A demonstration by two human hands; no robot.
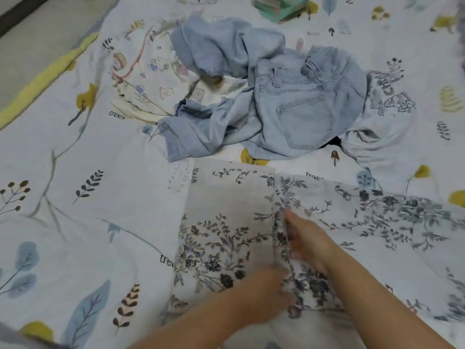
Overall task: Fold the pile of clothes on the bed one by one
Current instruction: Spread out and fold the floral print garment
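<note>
Evidently the floral-print garment (226,235) lies spread flat on the bed (75,172) just before the person so its halves can be laid together along the centre fold. Both hands meet at that fold: the right hand (305,241) pinches the fabric edge, and the left hand (264,293) grips bunched cloth below it. Beyond, the unfolded pile, light denim jeans (297,109) and a cartoon-print piece (151,79), waits its turn.

Floral white garment (226,222) spread flat near bed's front, crumpled pale denim pile (276,96) heaped beyond it
</note>
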